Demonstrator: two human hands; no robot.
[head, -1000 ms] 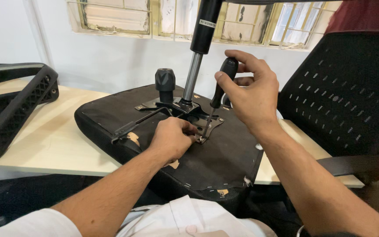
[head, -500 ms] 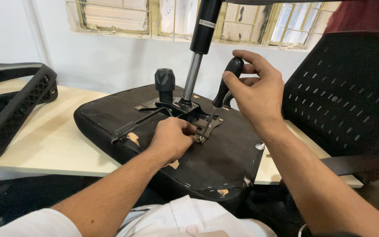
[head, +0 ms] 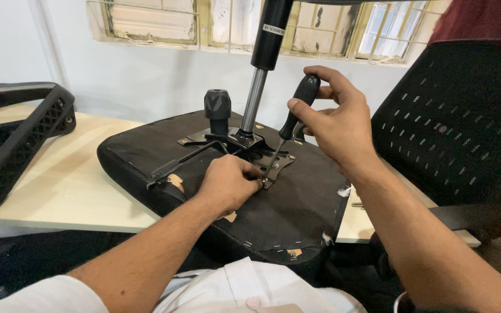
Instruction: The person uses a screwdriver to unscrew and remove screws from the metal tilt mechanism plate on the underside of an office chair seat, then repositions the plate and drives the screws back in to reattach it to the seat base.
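Lying upside down on one pale table (head: pixel 59 185): one black seat cushion (head: pixel 297 203), worn and torn at its edges, one gas cylinder (head: pixel 265 64) rising from its metal plate (head: pixel 279 162). Gripping one black-handled screwdriver (head: pixel 291 124), right hand (head: pixel 334 124) curled closed, tip angling down onto plate. Pinching at plate's corner, left hand (head: pixel 227 182), fingers bunched.

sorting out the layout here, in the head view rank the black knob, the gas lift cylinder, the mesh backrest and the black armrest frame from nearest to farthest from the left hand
From the left hand:
1. Black knob, just above and behind the hand on the seat underside.
2. Gas lift cylinder, upright at the centre, a little further right; close to the knob, so this order is narrow.
3. Mesh backrest, far right.
4. Black armrest frame, far left on the table; similar to the backrest, too close to call.
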